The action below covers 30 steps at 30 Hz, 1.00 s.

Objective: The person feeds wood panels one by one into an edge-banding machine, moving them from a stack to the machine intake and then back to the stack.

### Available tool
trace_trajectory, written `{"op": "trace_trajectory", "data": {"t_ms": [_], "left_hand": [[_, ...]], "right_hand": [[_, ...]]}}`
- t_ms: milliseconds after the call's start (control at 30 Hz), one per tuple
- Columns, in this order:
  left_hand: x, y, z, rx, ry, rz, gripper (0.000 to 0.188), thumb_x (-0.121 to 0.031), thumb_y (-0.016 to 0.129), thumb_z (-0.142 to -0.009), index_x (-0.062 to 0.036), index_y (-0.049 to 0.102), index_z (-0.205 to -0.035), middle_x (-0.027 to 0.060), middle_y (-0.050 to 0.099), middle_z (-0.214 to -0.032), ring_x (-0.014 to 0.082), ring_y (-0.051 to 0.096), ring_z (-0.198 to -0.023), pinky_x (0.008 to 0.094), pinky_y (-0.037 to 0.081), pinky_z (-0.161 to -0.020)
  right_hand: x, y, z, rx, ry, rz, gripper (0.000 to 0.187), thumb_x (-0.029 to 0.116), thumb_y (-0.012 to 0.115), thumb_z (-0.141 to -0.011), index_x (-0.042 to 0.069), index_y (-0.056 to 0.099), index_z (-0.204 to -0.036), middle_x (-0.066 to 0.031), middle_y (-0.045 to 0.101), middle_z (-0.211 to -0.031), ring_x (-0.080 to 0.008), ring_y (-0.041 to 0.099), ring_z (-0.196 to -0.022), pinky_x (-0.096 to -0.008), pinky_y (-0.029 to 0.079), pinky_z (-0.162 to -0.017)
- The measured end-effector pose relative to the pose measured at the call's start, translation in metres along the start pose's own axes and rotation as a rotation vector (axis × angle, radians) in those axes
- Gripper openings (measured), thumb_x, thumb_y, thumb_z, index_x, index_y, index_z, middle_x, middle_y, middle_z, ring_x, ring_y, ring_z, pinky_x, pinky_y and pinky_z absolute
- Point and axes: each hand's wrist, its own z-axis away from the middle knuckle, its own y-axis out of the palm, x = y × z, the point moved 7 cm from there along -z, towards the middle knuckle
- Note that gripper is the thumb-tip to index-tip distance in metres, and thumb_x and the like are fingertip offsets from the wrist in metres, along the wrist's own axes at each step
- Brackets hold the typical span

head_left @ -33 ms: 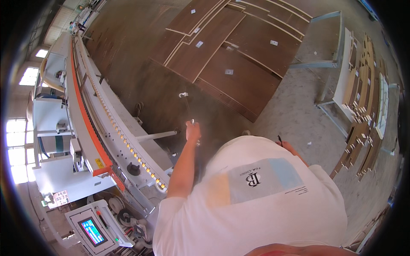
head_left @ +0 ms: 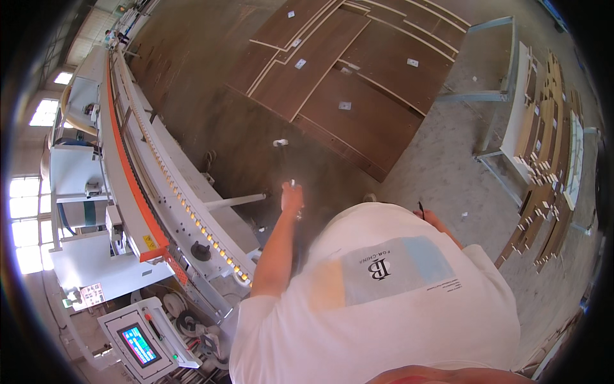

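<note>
My left hand (head_left: 292, 196) is closed around the grip of a slim tool, held out beyond my shirt front. A silvery bit shows above my fist and another below it, by the wrist. A faint, blurred shaft seems to run from the fist to a pale, silvery curved head (head_left: 280, 143); its exact kind cannot be made out. My right hand (head_left: 436, 222) is partly hidden behind my white shirt (head_left: 409, 307). A thin dark thing (head_left: 421, 210) sticks up at its fingers, which are too covered to read clearly.
A long machine (head_left: 211, 224) with an orange strip and yellow rollers runs along the left, its control screen (head_left: 141, 344) at lower left. Brown panels (head_left: 358, 137) lie ahead. On the right, a metal frame (head_left: 476, 96) stands beside stacked strips (head_left: 543, 147).
My left hand and the tool's pale head have shifted slightly to the right. The whole view has moved a little; my right hand looks much the same.
</note>
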Motion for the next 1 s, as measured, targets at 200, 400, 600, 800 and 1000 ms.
{"op": "trace_trajectory", "data": {"t_ms": [200, 400, 600, 800, 1000], "left_hand": [[0.01, 0.051, 0.082, 0.414, 0.523, -0.555, 0.038, -0.035, 0.058, -0.096, -0.0121, 0.054, -0.126, 0.0213, 0.07, -0.11, 0.0387, 0.068, -0.101, 0.0481, 0.053, -0.086], [-0.005, 0.032, 0.16, 0.675, 0.232, -0.54, 0.04, -0.038, 0.062, -0.094, -0.0134, 0.06, -0.126, 0.0176, 0.069, -0.115, 0.0373, 0.065, -0.109, 0.0456, 0.051, -0.091], [0.012, 0.041, 0.174, 0.647, 0.089, -0.287, 0.047, -0.04, 0.067, -0.095, -0.0145, 0.058, -0.133, 0.0143, 0.071, -0.104, 0.0296, 0.068, -0.094, 0.0384, 0.052, -0.082], [0.012, 0.053, 0.147, 0.55, 0.124, -0.266, 0.044, -0.036, 0.067, -0.096, -0.0146, 0.058, -0.134, 0.0092, 0.067, -0.087, 0.0177, 0.062, -0.068, 0.0333, 0.05, -0.062], [0.006, 0.049, 0.091, 0.366, -0.301, 0.093, 0.046, -0.031, 0.067, -0.097, -0.0132, 0.054, -0.138, 0.0108, 0.069, -0.083, 0.021, 0.066, -0.065, 0.0357, 0.054, -0.059]], "right_hand": [[-0.003, 0.006, -0.073, 0.092, -0.035, 0.063, 0.033, 0.04, 0.065, -0.094, 0.008, 0.069, -0.102, -0.0056, 0.07, -0.089, -0.0182, 0.065, -0.078, -0.0366, 0.052, -0.065], [0.092, 0.012, -0.092, -0.138, 0.073, -0.118, 0.043, 0.046, 0.064, -0.095, 0.006, 0.069, -0.111, -0.0055, 0.07, -0.093, -0.0182, 0.066, -0.081, -0.0326, 0.053, -0.07], [0.095, -0.006, -0.199, -0.559, 0.034, 0.089, 0.075, 0.055, 0.068, -0.09, 0.0, 0.054, -0.139, -0.0198, 0.066, -0.123, -0.0315, 0.065, -0.107, -0.0433, 0.052, -0.093], [0.107, 0.002, -0.225, -0.526, 0.066, -0.122, 0.078, 0.054, 0.079, -0.082, 0.001, 0.055, -0.135, -0.0152, 0.069, -0.11, -0.0235, 0.067, -0.088, -0.0416, 0.057, -0.078], [0.087, -0.013, -0.185, -0.412, 0.073, -0.523, 0.068, 0.051, 0.077, -0.086, 0.006, 0.058, -0.133, -0.0058, 0.067, -0.113, -0.0208, 0.064, -0.101, -0.0393, 0.054, -0.086]]}}
